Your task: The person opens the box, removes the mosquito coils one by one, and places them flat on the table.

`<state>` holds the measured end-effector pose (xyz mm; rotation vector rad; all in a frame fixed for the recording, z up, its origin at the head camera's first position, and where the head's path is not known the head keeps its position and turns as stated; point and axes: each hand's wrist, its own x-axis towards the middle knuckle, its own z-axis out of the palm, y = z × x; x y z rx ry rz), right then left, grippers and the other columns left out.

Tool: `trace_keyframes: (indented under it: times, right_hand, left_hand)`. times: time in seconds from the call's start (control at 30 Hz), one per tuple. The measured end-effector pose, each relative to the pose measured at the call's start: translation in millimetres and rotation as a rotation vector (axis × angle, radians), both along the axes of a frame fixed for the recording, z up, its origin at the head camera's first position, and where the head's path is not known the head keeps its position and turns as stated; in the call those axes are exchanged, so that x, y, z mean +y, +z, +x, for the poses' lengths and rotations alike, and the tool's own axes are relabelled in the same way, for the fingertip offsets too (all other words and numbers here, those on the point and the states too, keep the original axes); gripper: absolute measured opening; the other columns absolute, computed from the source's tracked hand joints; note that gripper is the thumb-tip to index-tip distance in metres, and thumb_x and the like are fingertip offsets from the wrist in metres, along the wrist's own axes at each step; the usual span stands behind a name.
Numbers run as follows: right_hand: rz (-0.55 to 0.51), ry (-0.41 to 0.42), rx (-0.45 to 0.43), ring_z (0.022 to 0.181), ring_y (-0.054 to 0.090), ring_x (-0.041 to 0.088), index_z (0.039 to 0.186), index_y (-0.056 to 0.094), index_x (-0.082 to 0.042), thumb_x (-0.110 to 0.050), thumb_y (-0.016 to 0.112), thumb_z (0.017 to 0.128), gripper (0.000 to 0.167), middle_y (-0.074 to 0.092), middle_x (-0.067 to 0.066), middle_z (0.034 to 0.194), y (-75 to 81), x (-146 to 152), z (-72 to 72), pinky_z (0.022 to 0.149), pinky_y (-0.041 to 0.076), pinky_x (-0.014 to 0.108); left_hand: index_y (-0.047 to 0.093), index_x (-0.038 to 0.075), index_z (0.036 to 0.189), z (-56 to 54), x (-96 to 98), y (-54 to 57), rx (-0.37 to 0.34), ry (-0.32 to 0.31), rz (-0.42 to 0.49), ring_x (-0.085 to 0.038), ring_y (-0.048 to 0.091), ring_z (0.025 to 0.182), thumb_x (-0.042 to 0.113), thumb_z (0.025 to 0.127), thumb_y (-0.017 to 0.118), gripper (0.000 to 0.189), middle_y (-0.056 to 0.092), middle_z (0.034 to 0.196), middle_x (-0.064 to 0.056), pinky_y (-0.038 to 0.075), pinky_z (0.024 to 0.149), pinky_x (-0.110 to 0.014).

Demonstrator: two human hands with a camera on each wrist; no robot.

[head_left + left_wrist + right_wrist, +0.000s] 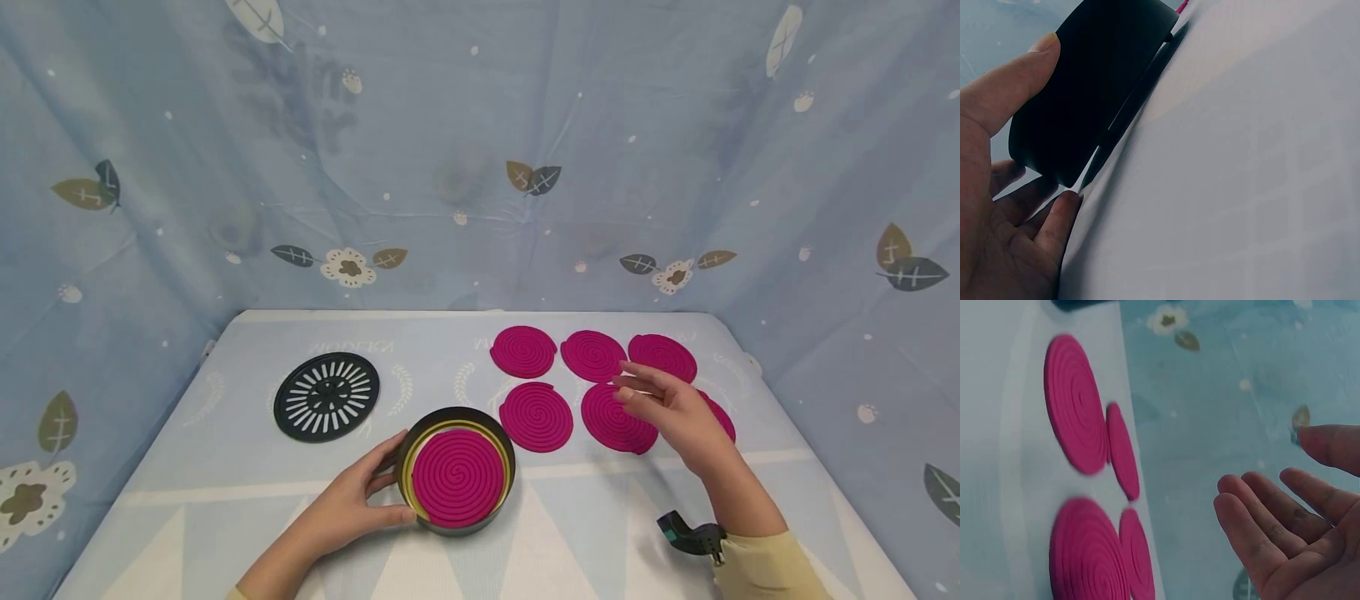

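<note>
My left hand [351, 504] holds the near-left side of a round dark tin [457, 414], its thumb in front and fingers behind. Inside the tin, which has a gold-coloured interior, lies a magenta mosquito coil [459, 479]. In the left wrist view the tin's dark wall [1091, 87] sits between thumb and fingers. Above the coils on the right hovers my right hand [678, 417], holding nothing. Its fingers are extended and its thumb stands apart in the right wrist view. Beneath it is a coil [611, 421], partly covered.
Several more magenta coils lie flat in two rows, among them one [536, 417] beside the tin and one [523, 352] behind it. A black slotted round lid [327, 397] lies at the left. Patterned blue cloth [465, 167] hangs behind the table.
</note>
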<state>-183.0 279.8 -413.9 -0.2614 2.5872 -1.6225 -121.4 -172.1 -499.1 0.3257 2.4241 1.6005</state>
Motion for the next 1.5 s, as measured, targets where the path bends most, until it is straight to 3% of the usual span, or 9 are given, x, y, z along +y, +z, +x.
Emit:
trace_keyframes:
  times: [0.37, 0.63, 0.97, 1.13, 1.5]
  right_hand:
    - [0.019, 0.131, -0.043, 0.114, 0.060, 0.027, 0.143, 0.052, -0.029, -0.036, 0.073, 0.091, 0.057, 0.057, 0.003, 0.136, 3.4, -62.3, -4.5, 0.089, 0.060, 0.038]
    - [0.000, 0.280, -0.031, 0.115, 0.060, 0.025, 0.141, 0.056, -0.022, -0.034, 0.071, 0.092, 0.053, 0.057, 0.004, 0.137, 2.6, -100.3, -3.3, 0.093, 0.058, 0.035]
    - [-0.014, 0.445, -0.042, 0.113, 0.062, 0.016, 0.135, 0.060, -0.017, -0.027, 0.070, 0.094, 0.044, 0.062, 0.007, 0.128, -6.6, -138.5, -3.6, 0.090, 0.058, 0.026]
    - [0.052, 0.505, -0.040, 0.116, 0.061, 0.018, 0.139, 0.057, -0.012, -0.033, 0.068, 0.094, 0.051, 0.061, 0.008, 0.131, -10.2, -155.5, -2.7, 0.094, 0.056, 0.025]
    - [0.317, 0.576, 0.019, 0.123, 0.053, 0.015, 0.148, 0.048, -0.024, -0.046, 0.067, 0.091, 0.064, 0.057, -0.001, 0.136, -15.1, -181.1, -0.3, 0.102, 0.052, 0.035]
  left_hand:
    - [0.033, 0.020, 0.155, -1.2, 0.5, -1.2, -0.003, -0.001, 0.003, -0.020, 0.040, 0.138, 0.040, 0.063, 0.093, 0.111, 0.042, 0.151, -0.002, 0.042, 0.108, -0.022]
    - [0.033, 0.025, 0.154, -0.6, -0.1, 0.0, -0.007, 0.001, 0.007, -0.020, 0.040, 0.138, 0.040, 0.064, 0.093, 0.109, 0.042, 0.151, -0.001, 0.042, 0.108, -0.022]
    - [0.034, 0.024, 0.154, -0.6, 1.2, 1.1, -0.019, 0.021, 0.000, -0.019, 0.041, 0.138, 0.040, 0.062, 0.094, 0.111, 0.043, 0.151, -0.001, 0.043, 0.108, -0.021]
    - [0.034, 0.024, 0.154, -0.2, 1.1, 2.1, -0.024, 0.019, -0.001, -0.019, 0.040, 0.138, 0.039, 0.063, 0.094, 0.111, 0.043, 0.151, -0.001, 0.043, 0.108, -0.021]
    - [0.032, 0.027, 0.154, 0.7, -0.7, 2.1, -0.015, -0.020, 0.014, -0.018, 0.040, 0.138, 0.037, 0.067, 0.092, 0.106, 0.042, 0.151, -0.001, 0.042, 0.108, -0.021]
